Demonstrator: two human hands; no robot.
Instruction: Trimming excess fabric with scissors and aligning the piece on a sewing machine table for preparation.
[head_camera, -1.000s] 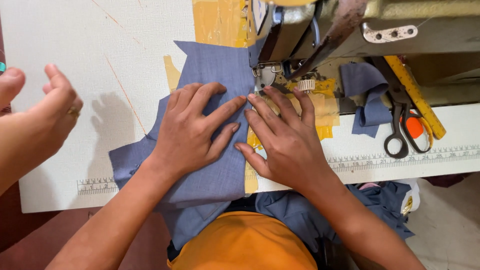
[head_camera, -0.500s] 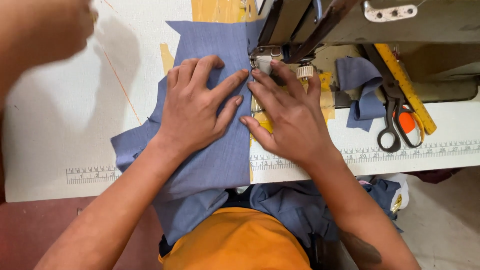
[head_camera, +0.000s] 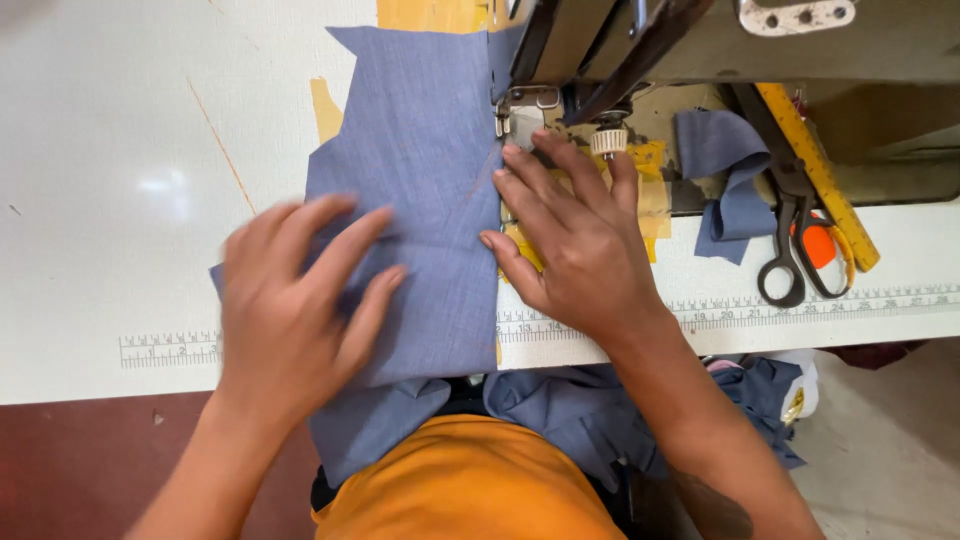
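Note:
A blue-grey fabric piece (head_camera: 420, 160) lies flat on the white sewing table (head_camera: 110, 200), its right edge running under the presser foot (head_camera: 518, 118) of the sewing machine (head_camera: 700, 40). My left hand (head_camera: 295, 305) is blurred, palm down on the fabric's lower left part, fingers spread. My right hand (head_camera: 570, 235) rests flat beside the fabric's right edge, fingertips touching that edge just in front of the presser foot. Neither hand grips anything.
Scissors (head_camera: 795, 250) with an orange patch and a yellow ruler (head_camera: 820, 175) lie right of the machine, beside a small blue fabric scrap (head_camera: 730, 180). More blue cloth (head_camera: 570, 410) hangs over my lap below the table edge. Yellow tape (head_camera: 325, 105) marks the table.
My left hand has slid down and left on the fabric. The fabric has fed farther back under the presser foot. Another person's hand at the upper left has left the view.

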